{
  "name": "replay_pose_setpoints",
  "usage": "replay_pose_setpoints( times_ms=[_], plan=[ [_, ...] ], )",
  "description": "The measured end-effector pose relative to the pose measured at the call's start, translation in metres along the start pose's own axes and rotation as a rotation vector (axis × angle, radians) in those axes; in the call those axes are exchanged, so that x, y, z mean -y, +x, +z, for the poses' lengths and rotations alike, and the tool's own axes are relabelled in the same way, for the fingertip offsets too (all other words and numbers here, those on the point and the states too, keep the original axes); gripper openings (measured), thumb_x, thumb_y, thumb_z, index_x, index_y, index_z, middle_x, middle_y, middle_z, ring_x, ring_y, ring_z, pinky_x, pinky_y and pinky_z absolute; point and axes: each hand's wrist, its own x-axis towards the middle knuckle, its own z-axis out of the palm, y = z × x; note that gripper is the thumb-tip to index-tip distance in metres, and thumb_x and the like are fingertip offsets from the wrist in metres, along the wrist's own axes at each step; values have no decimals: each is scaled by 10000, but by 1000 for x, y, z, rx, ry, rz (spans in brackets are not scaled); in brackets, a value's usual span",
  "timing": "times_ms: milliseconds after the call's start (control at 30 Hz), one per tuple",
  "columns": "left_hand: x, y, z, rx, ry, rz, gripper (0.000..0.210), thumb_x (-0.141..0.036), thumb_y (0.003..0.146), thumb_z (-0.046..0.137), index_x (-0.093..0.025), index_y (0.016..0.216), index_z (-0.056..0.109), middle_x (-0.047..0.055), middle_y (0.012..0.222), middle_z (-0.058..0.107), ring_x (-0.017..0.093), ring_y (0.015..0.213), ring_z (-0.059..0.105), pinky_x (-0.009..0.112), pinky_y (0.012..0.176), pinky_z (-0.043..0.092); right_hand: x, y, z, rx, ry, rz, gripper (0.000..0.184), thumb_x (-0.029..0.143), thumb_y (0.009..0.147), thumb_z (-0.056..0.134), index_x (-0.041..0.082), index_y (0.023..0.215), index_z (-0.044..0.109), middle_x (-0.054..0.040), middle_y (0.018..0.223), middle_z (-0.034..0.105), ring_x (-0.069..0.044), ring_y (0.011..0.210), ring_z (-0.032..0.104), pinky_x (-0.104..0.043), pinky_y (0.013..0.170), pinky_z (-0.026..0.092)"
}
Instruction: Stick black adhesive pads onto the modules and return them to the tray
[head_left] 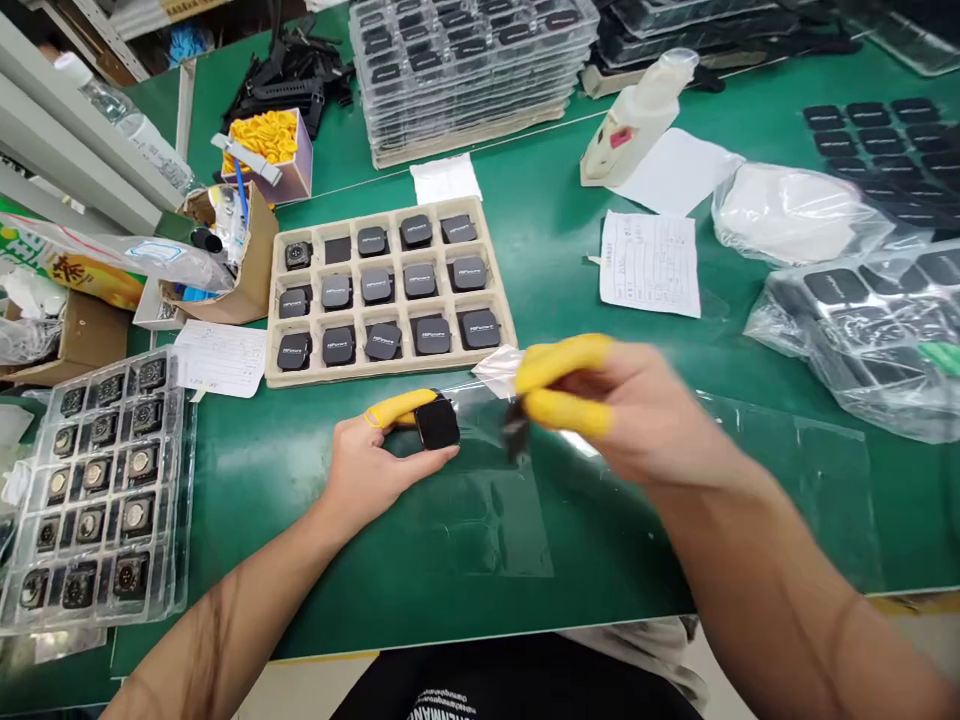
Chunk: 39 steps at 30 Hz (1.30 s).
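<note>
Left hand: left hand (364, 470) clamped on a watch case (437, 424), thumb below, yellow-capped finger on the upper edge. Black glossy face turned up toward the head camera, no print visible on it.
Right hand: right hand (622, 410) pinching a small dark piece (515, 430) between yellow-capped thumb and finger. Motion blur, can't tell what the piece is or which way it's going.
Hands vs each other: apart, gap between watch case and dark piece. Not touching.
Watch location: up in the left hand, over the green desk (247, 470), just on the near side of the beige tray (390, 370).
Beige tray: three rows of five. Most cells hold dark squares with light lettering; far row, second from left shows a plain flat dark square.
Clear tray: clear tray (161, 560) at far left, more watch cases in its cells, several with the round back up.
Under hands: clear plastic sheet (487, 520) flat on the desk.
Step, my read: single-unit handling at the watch face, dark piece probably belongs with it.
Next move calls for: watch kept steady and face-up, right-hand grip light, piece squared to the case edges if the two are to meet. Skew looks like the main risk.
</note>
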Motion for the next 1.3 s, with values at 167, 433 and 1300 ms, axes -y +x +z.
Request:
replay_pose_setpoints(
  times_ms=[167,433,1300],
  plan=[
    [1,-2,1,-26,52,57,471,-315,716,934,-212,1157,802,46,1084,846,232,953,806,355,934,658,-21,1,38,-81,-73,253,462,527,553,1006,213,816,793,-61,870,779,-217,815,724,-360,751,623],
    [0,-1,1,12,94,56,477,-288,729,920,-247,1187,797,13,1057,849,210,896,806,323,921,651,-29,3,37,-82,-59,378,499,502,476,1029,200,795,793,-61,821,777,-215,770,718,-360,713,627],
    [5,-2,2,-19,122,220,497,-241,716,948,-216,1184,784,23,1028,849,181,857,802,274,859,663,-28,3,39,-91,-8,417,453,449,469,1046,205,765,804,-33,809,762,-171,743,693,-309,704,599]
  ],
)
